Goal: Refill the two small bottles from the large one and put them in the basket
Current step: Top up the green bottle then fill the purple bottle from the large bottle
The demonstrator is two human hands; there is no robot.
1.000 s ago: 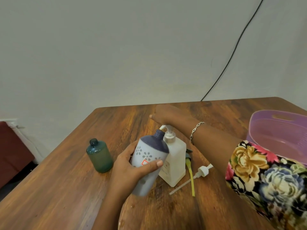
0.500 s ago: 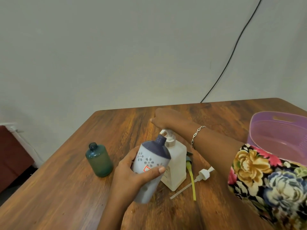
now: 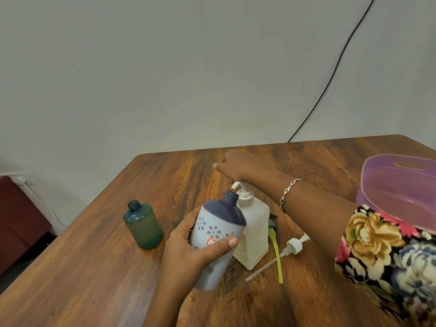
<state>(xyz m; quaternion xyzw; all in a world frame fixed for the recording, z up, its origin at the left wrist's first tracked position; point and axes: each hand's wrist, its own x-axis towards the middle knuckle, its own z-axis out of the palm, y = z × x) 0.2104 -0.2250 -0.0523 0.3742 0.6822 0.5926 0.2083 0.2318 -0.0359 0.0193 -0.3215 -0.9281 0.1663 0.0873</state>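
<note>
Head view: the left hand (image 3: 188,251) grips the tilted blue-and-white bottle (image 3: 219,232), its open neck at the spout of the large white bottle (image 3: 254,232), mid-tabletop (image 3: 94,267). The right hand (image 3: 238,165) rests on the pump head (image 3: 243,191); its finger closure cannot be determined. The green bottle (image 3: 144,227) stands toward the left edge. The purple basket (image 3: 387,185) sits at the right edge.

Green bottle (image 3: 143,226), purple basket (image 3: 398,182).

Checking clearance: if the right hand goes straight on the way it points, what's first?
Likely nothing: right hand atop the pump points left across bare table; green bottle looks nearer us, depth unclear.
</note>
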